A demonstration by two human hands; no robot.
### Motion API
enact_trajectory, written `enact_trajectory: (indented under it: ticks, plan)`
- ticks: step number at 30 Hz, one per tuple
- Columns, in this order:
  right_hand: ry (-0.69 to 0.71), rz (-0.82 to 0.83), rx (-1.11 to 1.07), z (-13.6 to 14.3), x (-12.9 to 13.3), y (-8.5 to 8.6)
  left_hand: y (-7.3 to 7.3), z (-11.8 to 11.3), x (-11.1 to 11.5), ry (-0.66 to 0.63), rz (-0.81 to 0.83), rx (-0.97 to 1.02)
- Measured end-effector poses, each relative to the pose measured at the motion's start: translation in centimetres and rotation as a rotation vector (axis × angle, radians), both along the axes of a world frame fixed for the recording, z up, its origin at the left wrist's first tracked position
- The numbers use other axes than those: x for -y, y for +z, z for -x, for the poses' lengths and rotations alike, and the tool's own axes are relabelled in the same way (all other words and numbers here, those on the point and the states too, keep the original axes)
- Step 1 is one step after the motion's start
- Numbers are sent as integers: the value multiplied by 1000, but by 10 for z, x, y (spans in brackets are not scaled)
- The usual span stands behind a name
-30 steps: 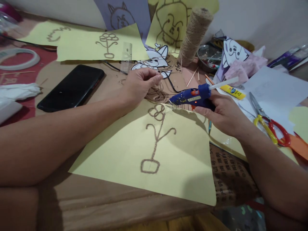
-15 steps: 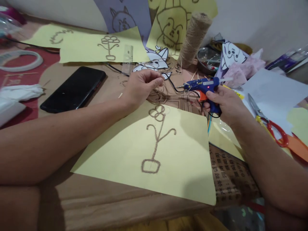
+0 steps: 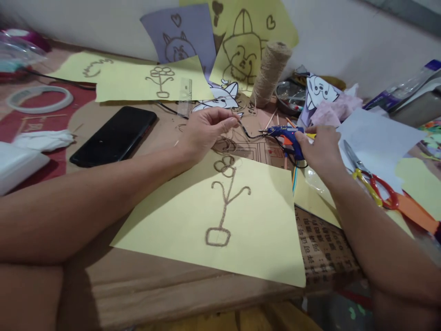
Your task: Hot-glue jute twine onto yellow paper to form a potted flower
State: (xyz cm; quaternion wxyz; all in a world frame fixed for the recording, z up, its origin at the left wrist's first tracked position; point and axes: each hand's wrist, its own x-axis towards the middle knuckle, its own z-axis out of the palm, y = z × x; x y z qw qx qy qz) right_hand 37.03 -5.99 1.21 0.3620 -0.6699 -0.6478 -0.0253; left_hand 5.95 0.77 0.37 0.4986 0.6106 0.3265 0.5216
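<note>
A yellow sheet [image 3: 262, 230] lies in front of me, bearing a potted flower outlined in brown twine [image 3: 223, 207]. My left hand [image 3: 210, 133] is above its top edge, thumb and fingers pinched; what they hold is too small to make out. Loose twine loops [image 3: 225, 145] lie just below that hand. My right hand [image 3: 319, 149] is at the rear of a blue glue gun [image 3: 287, 134], fingers closed around it, the gun's tip pointing left. Behind the gun a twine spool [image 3: 272, 73] stands upright.
A black phone [image 3: 115, 135] and a tape roll [image 3: 39, 99] lie at the left. Scissors [image 3: 375, 184] and white paper [image 3: 379, 133] are at the right. Finished yellow [image 3: 127, 85] and purple sheets [image 3: 203, 32] are at the back. A round dish [image 3: 291, 96] sits beside the spool.
The view has shifted, showing more of the wall. My right hand and the glue gun are lower, with the hand now further back on the gun. My left hand stays pinched.
</note>
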Motion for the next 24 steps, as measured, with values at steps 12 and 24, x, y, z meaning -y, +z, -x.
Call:
enact_trajectory:
  ticks: [12,24]
  plan:
    - [641,70,-408,120,14,19,1,-5,25,-194,18,96]
    - [449,144,-235,109,22,2,-4,24,16,16,-160,-291]
